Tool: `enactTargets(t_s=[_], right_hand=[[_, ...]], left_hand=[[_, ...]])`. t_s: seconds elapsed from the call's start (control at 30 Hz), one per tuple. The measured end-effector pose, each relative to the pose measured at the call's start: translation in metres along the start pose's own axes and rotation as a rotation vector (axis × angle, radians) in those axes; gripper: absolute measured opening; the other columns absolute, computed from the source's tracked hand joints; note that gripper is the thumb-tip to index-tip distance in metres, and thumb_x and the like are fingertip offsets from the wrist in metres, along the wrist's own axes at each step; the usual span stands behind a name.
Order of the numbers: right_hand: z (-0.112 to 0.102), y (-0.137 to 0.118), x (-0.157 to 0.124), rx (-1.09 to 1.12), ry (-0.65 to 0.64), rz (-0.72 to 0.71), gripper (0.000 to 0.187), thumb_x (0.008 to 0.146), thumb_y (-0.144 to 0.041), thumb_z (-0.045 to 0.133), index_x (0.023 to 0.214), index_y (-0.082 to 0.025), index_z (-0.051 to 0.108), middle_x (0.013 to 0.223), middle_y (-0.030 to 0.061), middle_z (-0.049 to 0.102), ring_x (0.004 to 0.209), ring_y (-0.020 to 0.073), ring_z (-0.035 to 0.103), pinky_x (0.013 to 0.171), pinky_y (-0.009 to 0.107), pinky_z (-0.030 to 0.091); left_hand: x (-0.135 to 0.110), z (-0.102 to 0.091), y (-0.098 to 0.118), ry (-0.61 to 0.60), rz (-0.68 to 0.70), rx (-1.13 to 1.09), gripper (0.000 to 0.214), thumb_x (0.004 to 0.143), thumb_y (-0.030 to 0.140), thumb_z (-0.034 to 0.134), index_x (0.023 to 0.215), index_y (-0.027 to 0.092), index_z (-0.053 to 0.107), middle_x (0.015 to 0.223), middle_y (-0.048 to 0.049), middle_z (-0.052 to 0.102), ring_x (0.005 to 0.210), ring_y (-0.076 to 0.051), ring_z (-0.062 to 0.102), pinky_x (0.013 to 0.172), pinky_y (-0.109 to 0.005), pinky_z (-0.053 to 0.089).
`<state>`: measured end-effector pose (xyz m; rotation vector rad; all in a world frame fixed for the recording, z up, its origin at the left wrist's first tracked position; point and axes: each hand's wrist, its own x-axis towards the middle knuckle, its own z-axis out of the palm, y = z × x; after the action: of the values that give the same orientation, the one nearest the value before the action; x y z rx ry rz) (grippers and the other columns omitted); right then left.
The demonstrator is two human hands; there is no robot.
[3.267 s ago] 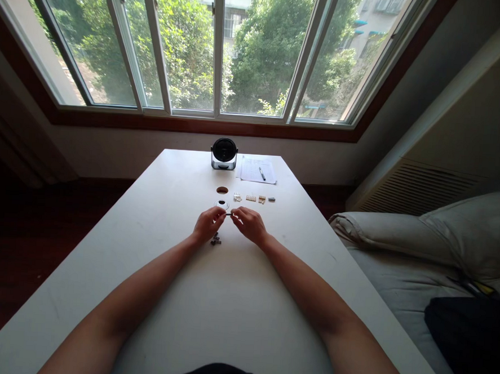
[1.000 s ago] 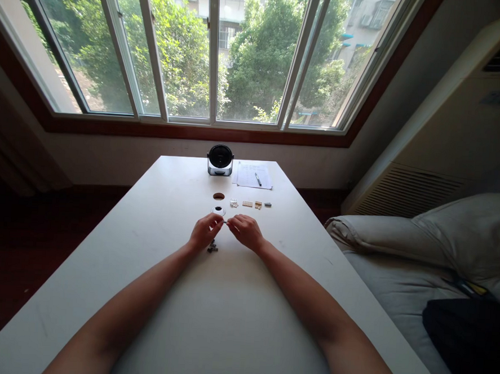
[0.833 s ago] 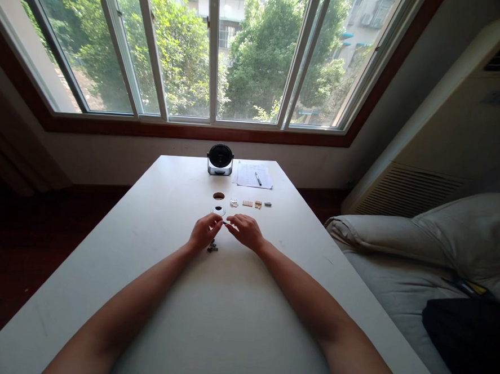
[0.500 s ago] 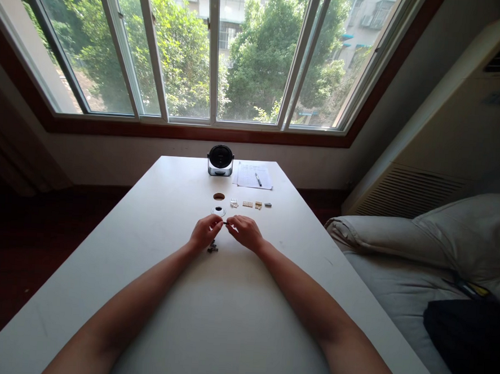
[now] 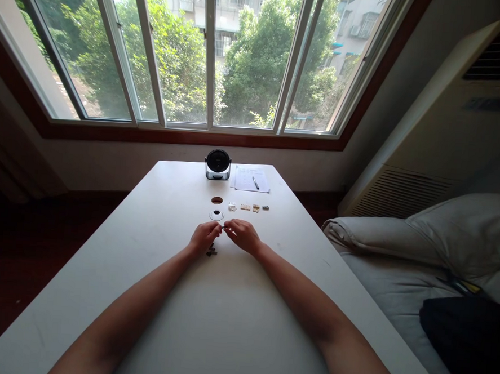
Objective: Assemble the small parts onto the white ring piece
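A small dark piece (image 5: 224,227) bridges the fingertips of both hands; its kind is too small to make out. My left hand (image 5: 205,236) pinches its left end, and my right hand (image 5: 242,234) has fingers closed at its right end. Several small dark pieces (image 5: 212,252) lie on the table just below my left hand. Beyond the hands is a white ring-shaped disc (image 5: 216,215) with a dark centre. Groups of small parts stand in a row to the right: silvery ones (image 5: 232,207), copper-coloured ones (image 5: 245,207), gold ones (image 5: 256,208) and grey ones (image 5: 265,208).
The white table (image 5: 161,322) has a round hole (image 5: 217,200). At its far end stand a small black fan (image 5: 218,161) and paper sheets (image 5: 246,182) with a pen (image 5: 256,183). A grey sofa (image 5: 372,268) flanks the table's right side, below the window (image 5: 249,68) wall's corner.
The view has tilted up slightly, so everything sits a little lower and further left. Both hands keep their place around the small dark piece, with only slight finger shifts.
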<state>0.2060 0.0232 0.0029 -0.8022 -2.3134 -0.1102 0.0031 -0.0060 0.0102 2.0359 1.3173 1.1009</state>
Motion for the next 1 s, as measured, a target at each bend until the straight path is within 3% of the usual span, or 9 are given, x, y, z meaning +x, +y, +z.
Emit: enactTargets(t_s=[0.17, 0.3, 0.47, 0.67, 1.0], right_hand=[[0.003, 0.004, -0.001, 0.004, -0.007, 0.018, 0.011, 0.100, -0.026, 0.052, 0.103, -0.022, 0.062, 0.086, 0.0029, 0.066, 0.077, 0.0150, 0.060, 0.071, 0.025, 0.041], [-0.001, 0.026, -0.004, -0.007, 0.045, 0.133, 0.011, 0.100, -0.026, 0.053, 0.103, -0.022, 0.063, 0.091, 0.0043, 0.067, 0.084, 0.0166, 0.061, 0.073, 0.026, 0.043], [-0.019, 0.079, -0.021, -0.112, 0.098, 0.436, 0.012, 0.096, -0.024, 0.056, 0.101, -0.022, 0.066, 0.100, 0.0067, 0.066, 0.097, 0.0208, 0.059, 0.081, 0.030, 0.045], [-0.034, 0.123, -0.047, -0.290, -0.053, 0.839, 0.012, 0.092, -0.026, 0.060, 0.095, -0.022, 0.071, 0.097, 0.0087, 0.063, 0.097, 0.0229, 0.056, 0.080, 0.030, 0.042], [-0.027, 0.142, -0.046, -0.352, -0.031, 0.908, 0.019, 0.093, -0.024, 0.058, 0.106, -0.025, 0.072, 0.100, 0.0104, 0.062, 0.102, 0.0246, 0.054, 0.080, 0.030, 0.042]], left_hand=[[0.000, 0.001, -0.002, -0.022, -0.019, -0.016, 0.037, 0.095, 0.040, 0.044, 0.073, 0.020, 0.066, 0.069, -0.0028, 0.067, 0.065, -0.017, 0.064, 0.064, -0.028, 0.048], [0.000, 0.001, -0.005, -0.038, -0.017, -0.005, 0.030, 0.093, 0.038, 0.047, 0.077, 0.021, 0.067, 0.073, -0.0034, 0.068, 0.068, -0.017, 0.065, 0.065, -0.029, 0.050], [0.001, 0.002, -0.008, -0.083, -0.015, 0.033, 0.023, 0.089, 0.035, 0.052, 0.081, 0.022, 0.069, 0.077, -0.0043, 0.069, 0.073, -0.019, 0.066, 0.071, -0.031, 0.052], [0.001, 0.002, -0.007, -0.118, -0.016, 0.034, 0.020, 0.088, 0.035, 0.055, 0.083, 0.023, 0.071, 0.081, -0.0048, 0.070, 0.077, -0.019, 0.067, 0.074, -0.031, 0.052], [0.000, 0.002, -0.009, -0.120, 0.032, 0.036, 0.018, 0.089, 0.032, 0.054, 0.085, 0.025, 0.070, 0.086, -0.0045, 0.071, 0.080, -0.020, 0.068, 0.072, -0.030, 0.051]])
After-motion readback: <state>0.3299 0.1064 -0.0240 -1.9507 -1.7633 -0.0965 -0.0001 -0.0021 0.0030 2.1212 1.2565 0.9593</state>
